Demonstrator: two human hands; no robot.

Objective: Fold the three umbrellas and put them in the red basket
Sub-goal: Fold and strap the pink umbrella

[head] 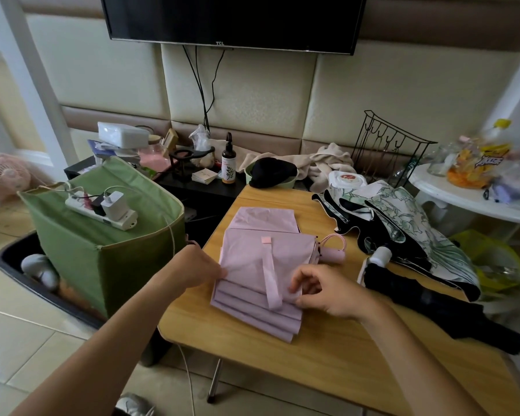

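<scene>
Lying flat on a wooden surface (327,364), a pink umbrella (261,265) has its canopy pressed into stacked pleats. The left hand (192,265) pinches the pleats' left edge; the right hand (321,292) pinches the right edge near the strap. To the right lie a floral umbrella (409,223) and a black umbrella (427,298). A green fabric bin (108,250) stands on the left, holding a power strip (102,211). A dark television (234,19) hangs on the far padded wall.

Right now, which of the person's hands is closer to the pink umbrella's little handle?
The right hand. It pinches the pink canopy just below the handle. The left hand holds the opposite left edge of the pink umbrella, across the folded fabric.
</scene>
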